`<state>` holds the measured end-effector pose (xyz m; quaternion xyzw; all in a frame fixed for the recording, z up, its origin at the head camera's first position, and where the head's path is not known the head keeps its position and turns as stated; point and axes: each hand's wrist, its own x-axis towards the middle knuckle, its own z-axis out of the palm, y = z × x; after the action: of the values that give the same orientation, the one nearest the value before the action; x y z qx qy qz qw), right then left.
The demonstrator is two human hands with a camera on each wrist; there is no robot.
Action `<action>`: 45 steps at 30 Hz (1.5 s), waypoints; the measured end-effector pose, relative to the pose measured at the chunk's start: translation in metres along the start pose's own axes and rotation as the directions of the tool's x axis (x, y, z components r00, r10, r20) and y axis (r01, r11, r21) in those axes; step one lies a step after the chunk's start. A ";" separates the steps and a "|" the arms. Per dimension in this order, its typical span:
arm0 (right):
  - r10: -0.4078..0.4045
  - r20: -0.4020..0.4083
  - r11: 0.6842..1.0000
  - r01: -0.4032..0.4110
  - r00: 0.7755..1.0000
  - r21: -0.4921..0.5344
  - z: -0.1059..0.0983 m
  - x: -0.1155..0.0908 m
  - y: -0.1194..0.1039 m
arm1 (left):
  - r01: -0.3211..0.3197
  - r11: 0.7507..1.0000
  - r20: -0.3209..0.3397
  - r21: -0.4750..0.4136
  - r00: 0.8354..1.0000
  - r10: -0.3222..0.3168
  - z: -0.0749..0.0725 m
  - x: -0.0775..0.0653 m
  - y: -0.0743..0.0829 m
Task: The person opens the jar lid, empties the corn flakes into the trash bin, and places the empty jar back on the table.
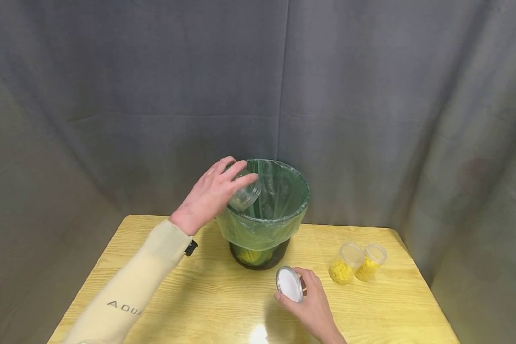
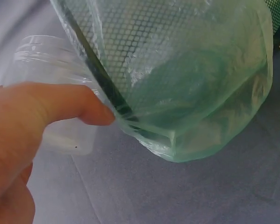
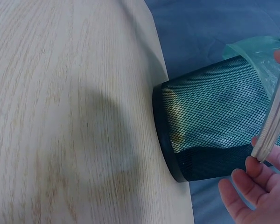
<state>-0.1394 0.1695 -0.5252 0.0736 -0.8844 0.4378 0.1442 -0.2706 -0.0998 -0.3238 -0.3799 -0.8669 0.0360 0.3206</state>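
My left hand grips a clear plastic jar, tipped over the rim of a mesh waste bin. In the left wrist view the jar looks see-through, with a tiny dark speck near one end. A green plastic bag lines the bin and folds down over its outside. In front of the bin, my right hand holds a round lid by its edge, its white face tilted up. The right wrist view shows the lid edge-on between thumb and fingers.
Two clear jars with yellow bits, a larger one and a smaller one, lean on the wooden table to the right of the bin. A grey curtain hangs behind and around the table.
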 end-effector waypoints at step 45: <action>0.003 -0.006 1.000 -0.003 1.000 -0.003 0.001 0.002 0.000 | 0.290 0.916 -0.199 -0.278 0.915 -0.350 0.003 -0.017 -0.008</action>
<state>-0.1411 0.1690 -0.5249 0.0707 -0.8848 0.4367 0.1466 -0.2685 -0.1163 -0.3325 -0.2697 -0.8692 -0.1705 0.3777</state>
